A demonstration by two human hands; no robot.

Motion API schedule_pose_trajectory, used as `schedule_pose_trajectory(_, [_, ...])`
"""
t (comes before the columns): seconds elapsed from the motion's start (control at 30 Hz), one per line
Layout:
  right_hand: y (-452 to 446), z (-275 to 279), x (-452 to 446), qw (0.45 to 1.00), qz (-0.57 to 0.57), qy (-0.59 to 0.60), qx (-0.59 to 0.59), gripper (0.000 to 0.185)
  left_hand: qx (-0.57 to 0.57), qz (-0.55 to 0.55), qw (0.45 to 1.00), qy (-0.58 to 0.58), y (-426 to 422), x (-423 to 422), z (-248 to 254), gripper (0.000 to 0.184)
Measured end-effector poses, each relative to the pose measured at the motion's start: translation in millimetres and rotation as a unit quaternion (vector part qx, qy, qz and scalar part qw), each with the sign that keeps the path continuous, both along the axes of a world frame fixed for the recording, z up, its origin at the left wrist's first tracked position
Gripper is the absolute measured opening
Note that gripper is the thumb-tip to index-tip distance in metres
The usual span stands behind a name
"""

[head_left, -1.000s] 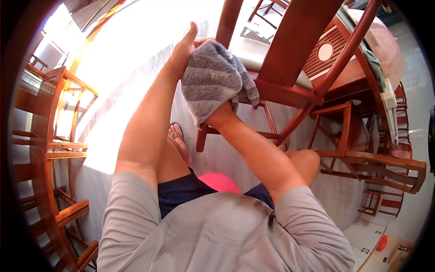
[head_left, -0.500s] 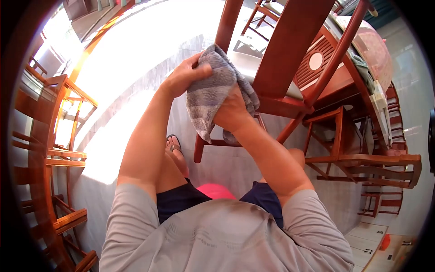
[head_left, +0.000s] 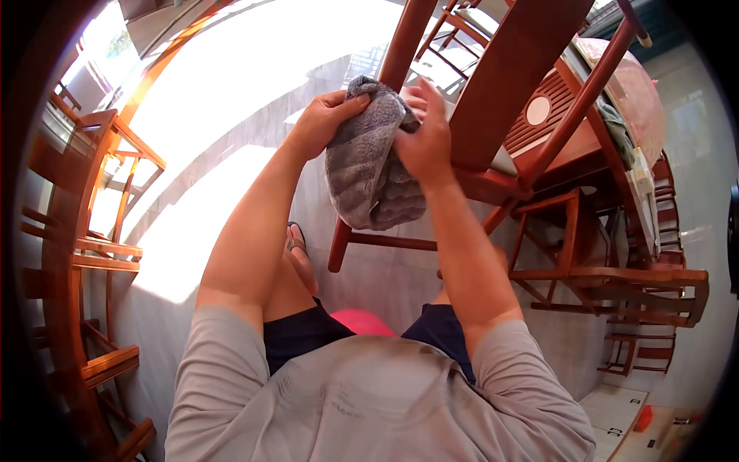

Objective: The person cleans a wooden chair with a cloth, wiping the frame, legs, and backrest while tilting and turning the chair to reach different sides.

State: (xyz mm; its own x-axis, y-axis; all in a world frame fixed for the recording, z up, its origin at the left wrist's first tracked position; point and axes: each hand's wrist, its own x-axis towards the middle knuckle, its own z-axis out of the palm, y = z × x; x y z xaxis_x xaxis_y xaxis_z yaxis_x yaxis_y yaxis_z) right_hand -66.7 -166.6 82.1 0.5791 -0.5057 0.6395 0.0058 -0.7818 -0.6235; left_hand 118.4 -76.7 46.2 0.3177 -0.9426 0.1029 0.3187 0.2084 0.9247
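Observation:
A grey striped towel (head_left: 366, 165) hangs bunched in front of a reddish-brown wooden chair (head_left: 504, 85). My left hand (head_left: 323, 122) pinches its upper edge, thumb on top. My right hand (head_left: 428, 146) is at the towel's right side, its fingers raised, apart and slightly blurred. Its thumb side lies against or very near the cloth; the exact contact is unclear. The chair's slanted back post rises just behind both hands, and the towel covers part of its seat and lower frame.
Wooden chairs (head_left: 77, 177) line the left side. At right are a table (head_left: 566, 115) with a pink cover (head_left: 631, 85) and another wooden chair (head_left: 616, 281). Strong sunlight falls on the tiled floor (head_left: 362, 289). A pink seat (head_left: 362, 322) shows between my legs.
My right hand has come out from under the towel and moved up and right, its fingers spreading. The towel now hangs more gathered from my left hand.

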Motion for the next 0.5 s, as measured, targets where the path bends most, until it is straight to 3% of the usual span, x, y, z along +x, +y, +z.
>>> schedule_pose_trajectory(0.03, [-8, 1, 1, 0.989, 0.055, 0.026, 0.133, 0.067, -0.002, 0.010, 1.000, -0.014, 0, 0, -2, 0.032])
schedule_pose_trajectory(0.07, [-30, -9, 5, 0.993, 0.046, 0.100, 0.041, 0.072, -0.011, 0.128, 0.983, -0.132, 0, 0, -3, 0.033])
schedule_pose_trajectory(0.1, [-29, -6, 6, 0.991, 0.042, 0.110, 0.061, 0.071, -0.021, 0.243, 0.938, -0.246, 1, -1, -3, 0.033])
schedule_pose_trajectory(0.17, [-25, 3, 7, 0.986, 0.038, 0.130, 0.099, 0.069, -0.038, 0.450, 0.768, -0.453, 7, -1, -1, 0.034])
schedule_pose_trajectory(0.2, [-23, 3, 9, 0.986, 0.023, 0.136, 0.094, 0.070, -0.059, 0.465, 0.764, -0.444, 19, -1, 10, 0.029])
schedule_pose_trajectory(0.23, [-20, 5, 9, 0.986, 0.010, 0.144, 0.084, 0.069, -0.129, 0.452, 0.789, -0.396, 33, -13, 30, 0.018])
schedule_pose_trajectory(0.37, [-24, -9, 15, 0.989, -0.025, 0.139, 0.035, 0.065, -0.152, 0.192, 0.912, -0.328, 77, -74, 40, 0.010])
schedule_pose_trajectory(0.43, [-24, -12, 13, 0.990, -0.019, 0.138, 0.032, 0.063, -0.010, 0.093, 0.988, -0.123, 79, -120, 11, 0.021])
schedule_pose_trajectory(0.5, [-14, 0, 9, 0.989, 0.000, 0.140, 0.056, 0.062, -0.026, 0.188, 0.948, -0.257, 75, -134, -32, 0.038])
